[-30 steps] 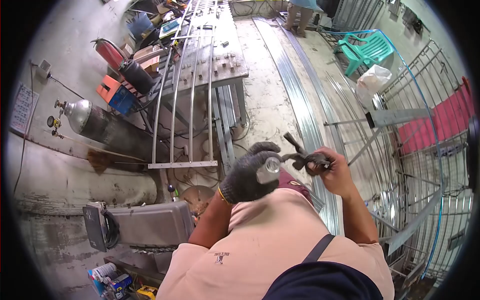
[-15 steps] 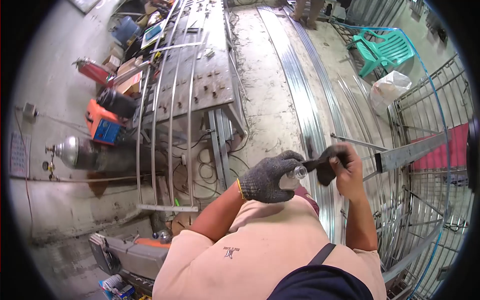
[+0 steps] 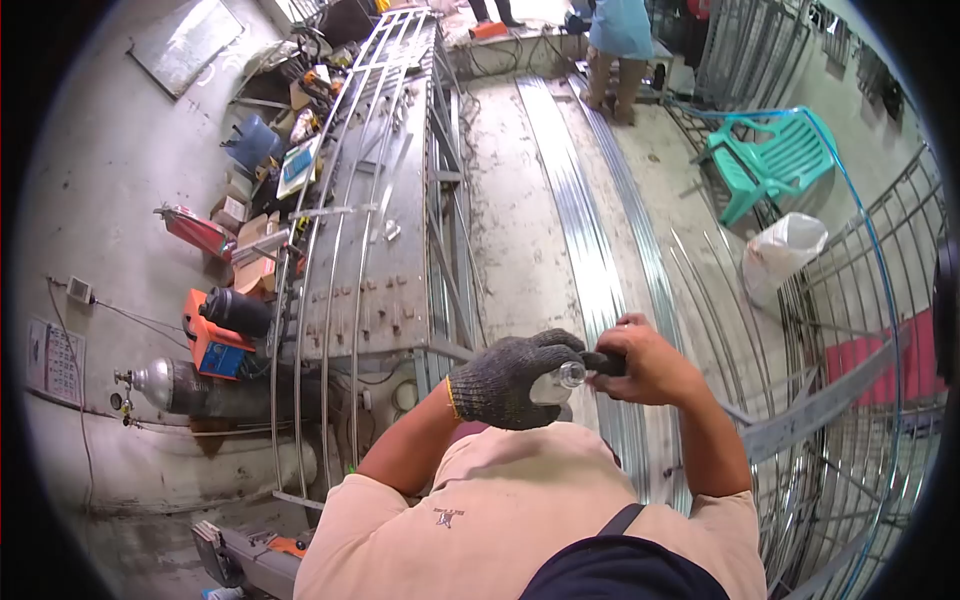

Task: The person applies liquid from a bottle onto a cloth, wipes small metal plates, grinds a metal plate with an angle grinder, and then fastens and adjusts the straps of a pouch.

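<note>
My left hand (image 3: 515, 380), in a dark grey knitted glove with a yellow cuff edge, is closed around a clear bottle (image 3: 570, 376). The bottle's round mouth points toward my right side. Bare and curled, my right hand (image 3: 645, 362) grips a dark glove (image 3: 603, 364), mostly hidden by its fingers. Both hands are close together in front of my chest, the dark glove beside the bottle's mouth. Whether glove and bottle touch, I cannot tell.
Left stands a metal worktable (image 3: 345, 290) with long thin bars over it. Shiny metal strips (image 3: 575, 210) lie along the floor. A gas cylinder (image 3: 205, 388), a green chair (image 3: 765, 160), a white bag (image 3: 780, 255) and metal grilles (image 3: 850, 440) flank me. Ahead, a person in blue (image 3: 620, 30) stands.
My right hand has moved left and closed over the dark glove, which hung loose before. The view has tilted up, showing more of the room's far end. The left hand still holds the bottle.
</note>
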The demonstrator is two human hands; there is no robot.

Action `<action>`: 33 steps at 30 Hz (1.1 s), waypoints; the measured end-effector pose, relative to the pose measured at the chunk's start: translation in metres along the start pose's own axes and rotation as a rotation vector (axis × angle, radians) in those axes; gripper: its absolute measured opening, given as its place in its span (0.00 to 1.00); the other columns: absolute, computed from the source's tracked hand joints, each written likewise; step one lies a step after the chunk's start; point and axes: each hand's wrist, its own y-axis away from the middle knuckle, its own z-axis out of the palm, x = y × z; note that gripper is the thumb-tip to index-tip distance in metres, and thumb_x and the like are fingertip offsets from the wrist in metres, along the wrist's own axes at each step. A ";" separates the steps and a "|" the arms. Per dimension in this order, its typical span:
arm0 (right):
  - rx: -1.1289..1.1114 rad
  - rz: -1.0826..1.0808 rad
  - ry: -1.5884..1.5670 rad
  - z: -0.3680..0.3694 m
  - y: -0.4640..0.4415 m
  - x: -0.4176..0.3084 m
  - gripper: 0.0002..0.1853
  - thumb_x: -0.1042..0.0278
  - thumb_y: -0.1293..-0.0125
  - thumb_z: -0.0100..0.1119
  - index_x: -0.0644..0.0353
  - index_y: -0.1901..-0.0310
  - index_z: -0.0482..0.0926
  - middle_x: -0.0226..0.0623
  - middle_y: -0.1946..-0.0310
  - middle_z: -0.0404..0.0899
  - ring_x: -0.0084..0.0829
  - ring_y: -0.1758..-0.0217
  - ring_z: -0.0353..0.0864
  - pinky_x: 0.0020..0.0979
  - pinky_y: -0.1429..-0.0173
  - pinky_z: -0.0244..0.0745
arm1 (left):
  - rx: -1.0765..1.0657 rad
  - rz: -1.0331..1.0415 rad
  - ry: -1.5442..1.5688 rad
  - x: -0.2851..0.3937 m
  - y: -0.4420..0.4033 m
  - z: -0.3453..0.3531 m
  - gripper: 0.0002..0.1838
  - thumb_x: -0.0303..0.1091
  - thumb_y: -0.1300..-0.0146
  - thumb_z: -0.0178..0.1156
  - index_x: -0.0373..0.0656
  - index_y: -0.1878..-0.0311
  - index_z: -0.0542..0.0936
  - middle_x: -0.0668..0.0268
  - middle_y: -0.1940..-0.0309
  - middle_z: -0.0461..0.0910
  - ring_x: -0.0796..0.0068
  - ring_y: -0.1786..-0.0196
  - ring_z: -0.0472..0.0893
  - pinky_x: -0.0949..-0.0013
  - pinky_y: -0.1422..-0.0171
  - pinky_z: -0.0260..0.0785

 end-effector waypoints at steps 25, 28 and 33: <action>-0.011 0.103 -0.794 -0.113 -0.344 0.107 0.11 0.77 0.45 0.85 0.65 0.62 0.91 0.35 0.60 0.90 0.31 0.58 0.88 0.34 0.52 0.82 | 0.359 0.145 0.063 -0.253 -0.100 -0.271 0.30 0.29 0.52 0.85 0.41 0.43 0.85 0.50 0.40 0.87 0.44 0.36 0.87 0.50 0.30 0.80; -0.045 -0.172 -1.145 -0.092 -0.417 0.116 0.11 0.79 0.41 0.83 0.70 0.57 0.93 0.48 0.46 0.89 0.41 0.47 0.90 0.37 0.46 0.85 | 0.420 0.079 0.104 -0.281 -0.096 -0.305 0.30 0.29 0.51 0.86 0.41 0.44 0.85 0.50 0.40 0.87 0.44 0.36 0.87 0.50 0.30 0.81; -0.245 0.127 -0.712 -0.088 -0.500 0.107 0.11 0.74 0.39 0.82 0.68 0.59 0.90 0.41 0.54 0.90 0.33 0.55 0.88 0.38 0.53 0.85 | 0.689 -0.026 -0.008 -0.307 -0.075 -0.344 0.29 0.27 0.51 0.85 0.41 0.43 0.86 0.50 0.41 0.88 0.46 0.36 0.88 0.51 0.31 0.82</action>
